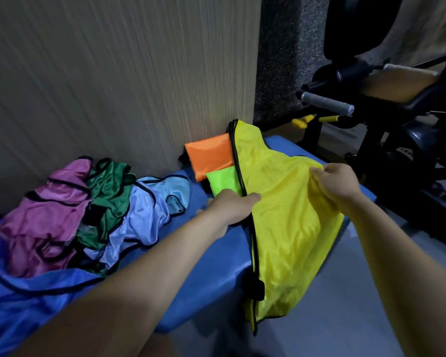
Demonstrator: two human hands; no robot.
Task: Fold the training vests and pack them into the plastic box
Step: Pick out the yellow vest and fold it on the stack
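Lying lengthwise on the blue counter, the yellow vest points its long axis away toward the wall. Left hand pinches its black-trimmed edge; right hand grips bunched fabric.

No readable text, labels, brands or numbers are showing anywhere. The yellow vest is showing plain mesh with black trim and no print. The piled vests and the folded orange and green ones are also reading blank. The exercise machine is sitting dark and blurred, so possibly a marking there, but nothing is resolving.
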